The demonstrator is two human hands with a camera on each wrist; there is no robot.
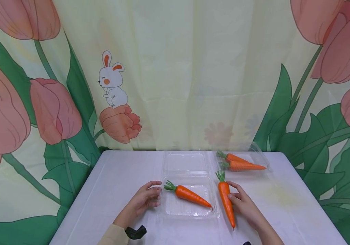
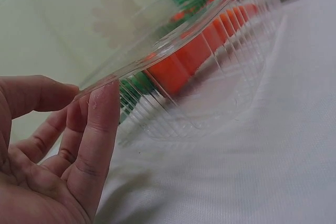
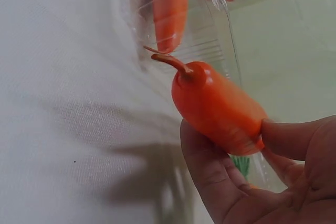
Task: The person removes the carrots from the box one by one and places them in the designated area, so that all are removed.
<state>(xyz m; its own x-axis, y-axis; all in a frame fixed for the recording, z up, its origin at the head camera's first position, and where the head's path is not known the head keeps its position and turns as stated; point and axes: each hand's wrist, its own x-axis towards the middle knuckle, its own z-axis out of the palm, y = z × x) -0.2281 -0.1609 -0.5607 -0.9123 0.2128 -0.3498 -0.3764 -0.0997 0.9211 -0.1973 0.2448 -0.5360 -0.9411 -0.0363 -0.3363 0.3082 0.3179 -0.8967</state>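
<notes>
An open clear plastic clamshell box (image 1: 190, 215) lies on the table with its lid folded back. Inside its base rests one carrot (image 1: 191, 196), green top to the left. My left hand (image 1: 144, 199) pinches the box's left rim between thumb and fingers, plainest in the left wrist view, where the rim (image 2: 157, 55) slants upward. Just right of the box, my right hand (image 1: 241, 202) holds a second carrot (image 1: 225, 200) between thumb and fingers, green top away from me and thin root tip toward me. In the right wrist view this carrot (image 3: 218, 106) is raised off the cloth.
Behind the right hand stands another clear plastic box (image 1: 262, 158) with two carrots (image 1: 245, 166) in it. The white-covered table (image 1: 113, 177) ends at a curtain printed with tulips and a rabbit (image 1: 113, 85).
</notes>
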